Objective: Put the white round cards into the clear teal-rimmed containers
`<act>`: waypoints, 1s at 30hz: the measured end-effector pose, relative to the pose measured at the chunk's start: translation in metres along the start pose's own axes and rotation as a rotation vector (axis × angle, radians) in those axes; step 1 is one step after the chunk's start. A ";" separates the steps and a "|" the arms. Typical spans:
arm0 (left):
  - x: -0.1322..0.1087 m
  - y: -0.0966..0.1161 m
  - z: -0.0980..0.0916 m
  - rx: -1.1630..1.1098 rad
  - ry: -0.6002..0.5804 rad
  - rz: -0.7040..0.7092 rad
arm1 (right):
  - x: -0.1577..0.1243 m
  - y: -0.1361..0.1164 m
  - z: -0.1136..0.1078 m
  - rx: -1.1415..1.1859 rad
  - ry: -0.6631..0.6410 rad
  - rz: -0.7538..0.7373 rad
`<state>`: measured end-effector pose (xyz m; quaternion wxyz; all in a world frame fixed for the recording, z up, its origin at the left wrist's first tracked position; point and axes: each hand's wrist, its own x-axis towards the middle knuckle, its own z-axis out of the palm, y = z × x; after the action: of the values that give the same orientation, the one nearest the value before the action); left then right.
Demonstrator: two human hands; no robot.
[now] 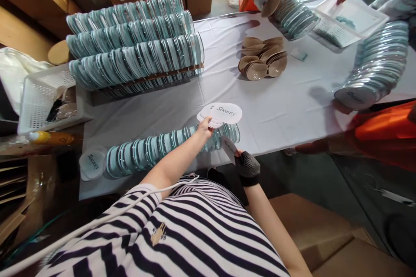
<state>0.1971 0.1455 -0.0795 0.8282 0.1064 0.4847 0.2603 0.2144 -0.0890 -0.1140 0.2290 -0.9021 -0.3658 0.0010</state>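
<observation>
My bare left hand (206,127) pinches a small fan of white printed cards (224,111) with rounded ends, held over the table. In my right hand (247,165), which wears a dark knit glove, is one similar printed card (229,149), tilted on its edge. That card is at the right end of a long row of clear round cases (139,156) with pale blue-green contents; whether it touches them I cannot tell. More printed cards (92,163) lie at the row's left end.
Stacked rows of cases (139,60) stand at the back left, beside a white basket (29,104). Beige moulded cups (260,58) sit mid-table. Co-workers in orange handle cases (294,15) and a white basket (370,17) across the table. Another curved row (378,62) stands right. Cardboard boxes (351,251) are below.
</observation>
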 end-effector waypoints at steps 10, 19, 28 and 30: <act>0.014 -0.006 -0.013 -0.010 -0.008 -0.024 | 0.042 -0.030 -0.002 -0.152 -0.434 0.149; 0.011 -0.005 -0.013 -0.007 -0.020 -0.031 | 0.066 -0.044 0.030 -0.146 -0.569 0.189; 0.012 -0.009 -0.013 -0.043 0.001 0.038 | 0.078 -0.041 0.039 0.903 -0.794 0.618; 0.015 -0.011 -0.014 -0.036 0.005 0.035 | 0.083 -0.043 0.034 0.843 -0.893 0.651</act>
<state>0.1941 0.1433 -0.1026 0.8241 0.0994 0.4800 0.2839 0.2414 0.0071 -0.1132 0.3754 -0.7135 -0.1044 0.5824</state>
